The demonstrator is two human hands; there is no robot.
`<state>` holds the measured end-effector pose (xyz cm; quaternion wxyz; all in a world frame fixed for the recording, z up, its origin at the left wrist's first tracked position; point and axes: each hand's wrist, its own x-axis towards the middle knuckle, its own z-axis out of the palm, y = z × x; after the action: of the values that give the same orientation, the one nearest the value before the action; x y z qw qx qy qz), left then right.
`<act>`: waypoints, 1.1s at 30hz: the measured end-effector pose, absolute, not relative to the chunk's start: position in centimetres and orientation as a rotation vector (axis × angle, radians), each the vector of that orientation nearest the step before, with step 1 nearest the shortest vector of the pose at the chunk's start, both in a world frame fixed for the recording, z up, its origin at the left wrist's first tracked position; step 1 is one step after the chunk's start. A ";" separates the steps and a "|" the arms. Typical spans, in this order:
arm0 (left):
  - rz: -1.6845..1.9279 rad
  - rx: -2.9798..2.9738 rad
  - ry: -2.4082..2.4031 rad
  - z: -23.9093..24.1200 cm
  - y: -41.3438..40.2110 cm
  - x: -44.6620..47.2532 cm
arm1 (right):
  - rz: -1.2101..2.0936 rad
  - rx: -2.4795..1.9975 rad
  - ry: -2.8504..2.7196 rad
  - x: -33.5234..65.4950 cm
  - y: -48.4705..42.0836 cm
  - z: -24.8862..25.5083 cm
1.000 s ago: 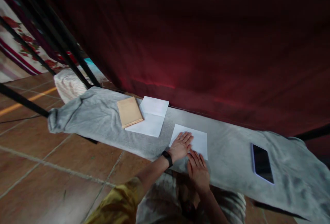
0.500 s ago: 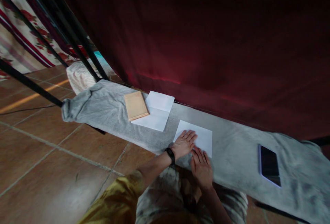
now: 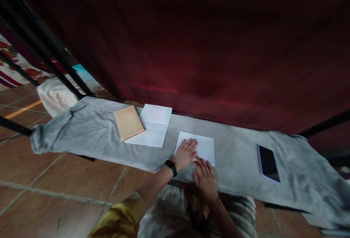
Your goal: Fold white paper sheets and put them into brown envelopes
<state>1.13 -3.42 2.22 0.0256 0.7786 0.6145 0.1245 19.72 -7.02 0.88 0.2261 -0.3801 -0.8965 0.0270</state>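
A white sheet of paper (image 3: 205, 147) lies flat on the grey cloth in front of me, looking folded to a smaller size. My left hand (image 3: 185, 154), with a black band on its wrist, rests flat on the paper's left part, fingers outstretched. My right hand (image 3: 206, 179) lies at the paper's near edge, its fingertips on the sheet and fingers extended. The two hands nearly touch. To the left is a larger white sheet (image 3: 157, 123) with a crease across it, and a tan book or pad (image 3: 129, 122) covers its left corner.
Grey cloth (image 3: 232, 168) covers the long narrow bench. A phone with a dark screen (image 3: 268, 163) lies on its right part. Behind hangs a dark red curtain (image 3: 191, 59). Black metal bars (image 3: 58, 66) stand at the left, beside a striped cloth bundle (image 3: 58, 93) above the tiled floor.
My view has turned a little to the right, so everything appears shifted left. Both hands stay on the paper in nearly the same pose.
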 end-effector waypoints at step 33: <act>0.642 2.016 2.586 1.9 -7.4 0.7 | 0.164 -1.337 -2.378 14.7 -1.9 1.8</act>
<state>0.66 -7.41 1.93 -0.0996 0.6003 0.7702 0.1912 14.68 -1.85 1.82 0.2029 -0.4791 -0.8519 0.0587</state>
